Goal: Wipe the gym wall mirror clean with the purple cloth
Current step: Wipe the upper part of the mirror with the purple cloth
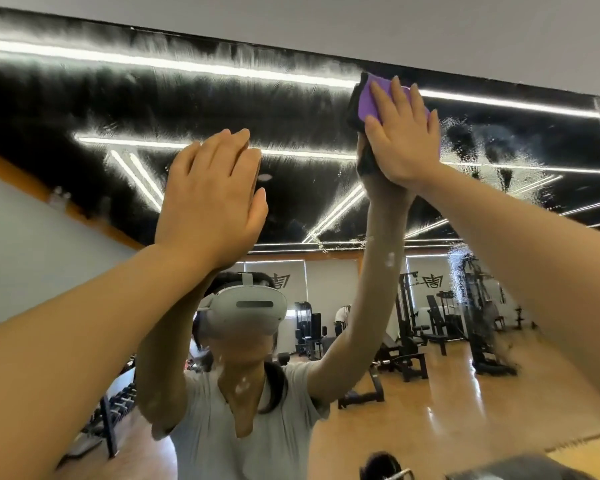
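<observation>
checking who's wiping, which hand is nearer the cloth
Right. The right hand presses flat on the cloth near the mirror's top edge; the left hand rests lower left, apart from it.

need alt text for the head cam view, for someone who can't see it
A person's right hand presses a purple cloth flat against the top of a streaky gym wall mirror, while the left hand rests open on the glass. Weight machines and a wooden floor show in the reflection.
</observation>
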Motion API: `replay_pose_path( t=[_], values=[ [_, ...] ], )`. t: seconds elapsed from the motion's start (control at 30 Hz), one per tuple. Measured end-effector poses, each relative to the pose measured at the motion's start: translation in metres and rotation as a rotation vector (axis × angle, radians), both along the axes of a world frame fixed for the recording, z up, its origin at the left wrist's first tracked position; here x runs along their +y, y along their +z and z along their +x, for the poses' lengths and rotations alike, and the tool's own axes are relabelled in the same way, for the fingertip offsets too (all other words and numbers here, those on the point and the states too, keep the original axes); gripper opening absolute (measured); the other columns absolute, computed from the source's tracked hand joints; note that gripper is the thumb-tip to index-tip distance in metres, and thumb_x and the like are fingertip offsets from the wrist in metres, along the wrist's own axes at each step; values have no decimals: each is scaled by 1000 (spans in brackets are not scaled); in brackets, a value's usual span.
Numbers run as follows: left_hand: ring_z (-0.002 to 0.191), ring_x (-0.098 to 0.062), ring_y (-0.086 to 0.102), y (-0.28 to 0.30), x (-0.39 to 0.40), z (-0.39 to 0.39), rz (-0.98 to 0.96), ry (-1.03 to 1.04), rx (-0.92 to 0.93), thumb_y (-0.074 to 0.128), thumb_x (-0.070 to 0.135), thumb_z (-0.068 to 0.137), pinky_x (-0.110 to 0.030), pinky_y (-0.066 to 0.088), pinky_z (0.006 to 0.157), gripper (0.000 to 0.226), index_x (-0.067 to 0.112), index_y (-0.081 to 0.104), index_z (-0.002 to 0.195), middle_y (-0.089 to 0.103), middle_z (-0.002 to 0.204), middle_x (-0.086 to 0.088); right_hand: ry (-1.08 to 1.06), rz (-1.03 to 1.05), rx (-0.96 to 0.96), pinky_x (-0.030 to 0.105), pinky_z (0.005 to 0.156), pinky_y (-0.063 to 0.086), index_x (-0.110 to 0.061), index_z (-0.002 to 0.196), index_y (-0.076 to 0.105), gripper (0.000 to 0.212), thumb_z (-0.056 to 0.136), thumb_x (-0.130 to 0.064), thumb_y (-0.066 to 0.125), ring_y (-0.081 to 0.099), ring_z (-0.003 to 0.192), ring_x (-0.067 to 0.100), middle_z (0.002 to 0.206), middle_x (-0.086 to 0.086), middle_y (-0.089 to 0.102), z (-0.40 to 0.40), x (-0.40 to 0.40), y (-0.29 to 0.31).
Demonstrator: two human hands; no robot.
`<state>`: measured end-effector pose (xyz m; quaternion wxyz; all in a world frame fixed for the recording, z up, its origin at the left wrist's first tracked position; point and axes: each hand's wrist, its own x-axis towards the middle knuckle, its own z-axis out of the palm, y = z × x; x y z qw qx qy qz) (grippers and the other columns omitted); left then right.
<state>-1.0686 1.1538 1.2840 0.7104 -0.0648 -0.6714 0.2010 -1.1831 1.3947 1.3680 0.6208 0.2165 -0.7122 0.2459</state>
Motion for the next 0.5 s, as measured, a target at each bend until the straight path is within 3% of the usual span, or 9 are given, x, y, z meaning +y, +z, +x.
replay_pose_path(
  t=[0.13,0.3,0.5],
  values=[
    [137,-35,41,1,5,1,18,15,-26,39,31,90,-50,27,111,48,5,57,126,50,145,-16,-3,-1,16,50,123,-4,-25,161,11,57,107,-41,23,-5,155,24,169,2,3,1,-7,-33],
    [132,-34,42,1,32,1,167,-67,-22,38,32,91,-49,24,110,41,3,57,113,50,139,-16,40,59,70,48,124,-3,-21,160,15,64,101,-45,22,-3,154,21,168,1,7,2,-13,-121],
    [143,-34,33,-20,64,-28,35,-8,-69,30,41,93,-53,21,117,61,3,49,138,40,153,-17,55,129,118,40,124,-5,-19,160,19,64,101,-47,22,-8,152,11,164,-6,1,-7,-3,-174]
  ],
)
